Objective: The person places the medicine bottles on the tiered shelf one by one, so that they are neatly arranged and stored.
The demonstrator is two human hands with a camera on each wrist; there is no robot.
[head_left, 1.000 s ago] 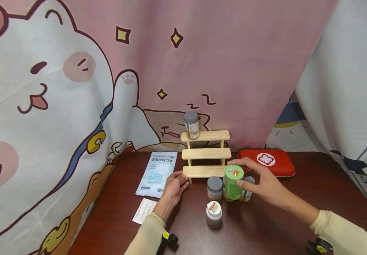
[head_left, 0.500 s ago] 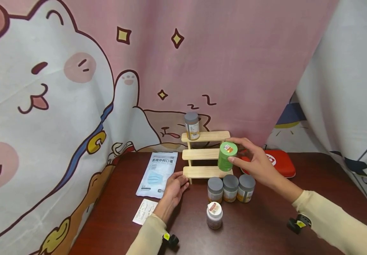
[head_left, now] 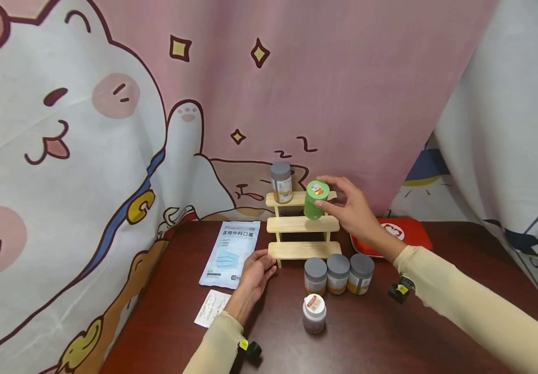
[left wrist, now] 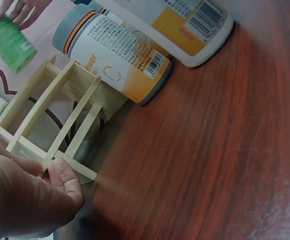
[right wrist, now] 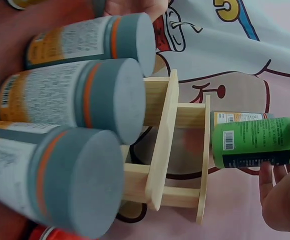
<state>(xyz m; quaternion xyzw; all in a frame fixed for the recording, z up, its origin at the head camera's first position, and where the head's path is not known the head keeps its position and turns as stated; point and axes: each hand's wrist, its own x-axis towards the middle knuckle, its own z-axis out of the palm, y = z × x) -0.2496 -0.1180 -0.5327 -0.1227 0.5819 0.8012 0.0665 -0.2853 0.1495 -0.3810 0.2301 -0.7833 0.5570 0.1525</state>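
A green jar [head_left: 314,205] is held up by my right hand [head_left: 350,208], its thumb and fingers pinching it from the right side. In the head view the jar appears in front of the top tier of a three-tier wooden stand [head_left: 302,251]; the right wrist view shows it apart from the shelves. My left hand [head_left: 256,272] grips the lower left end of the stand; the left wrist view shows thumb and fingers [left wrist: 64,180] pinching its wooden frame. A grey-lidded jar [head_left: 281,183] stands upright at the left of the top shelf.
Several more containers stand before the rack: grey-lidded jars [head_left: 338,274] in a row and a white-capped bottle [head_left: 314,314] nearer me. A red case [head_left: 411,236] lies behind right. To the left lie a face mask packet [head_left: 228,257] and a small white packet [head_left: 211,307].
My right hand has raised the green jar up and to the left, from above the row of grey-lidded jars to the upper shelves. My left hand stays on the stand.
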